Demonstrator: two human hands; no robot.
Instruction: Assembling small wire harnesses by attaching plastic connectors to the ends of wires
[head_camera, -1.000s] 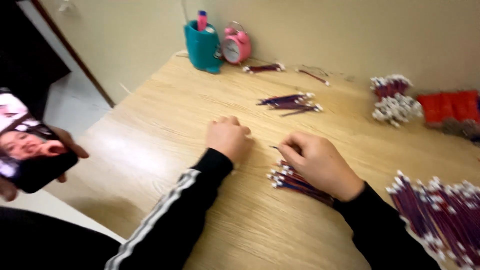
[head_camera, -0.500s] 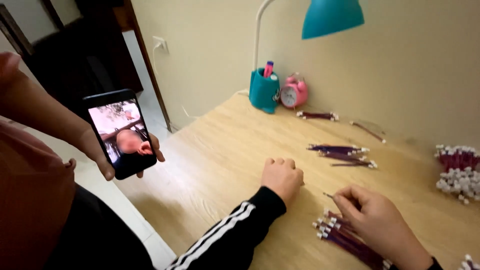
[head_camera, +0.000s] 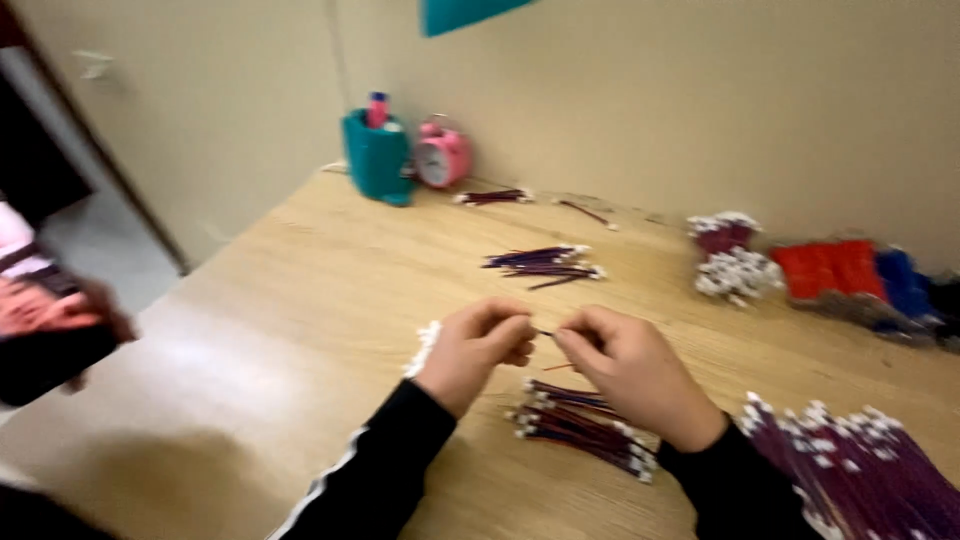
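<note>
Left hand (head_camera: 478, 347) and right hand (head_camera: 628, 370) fingertip-to-fingertip, pinching thin wire (head_camera: 546, 333), above wire bundle (head_camera: 582, 427)

- The left hand (head_camera: 478, 350) and the right hand (head_camera: 628, 372) meet above the wooden table (head_camera: 300, 300), and their fingertips pinch one thin dark wire (head_camera: 545, 333) between them.
- Just below the hands lies a bundle of purple wires with white connectors (head_camera: 580, 428).
- A bigger pile of the same wires (head_camera: 860, 470) is at the right edge.
- A teal pen holder (head_camera: 377, 157) and a pink alarm clock (head_camera: 441, 160) stand by the wall.
- At the left edge, another person's hand holds a phone (head_camera: 45, 340), blurred.
</note>
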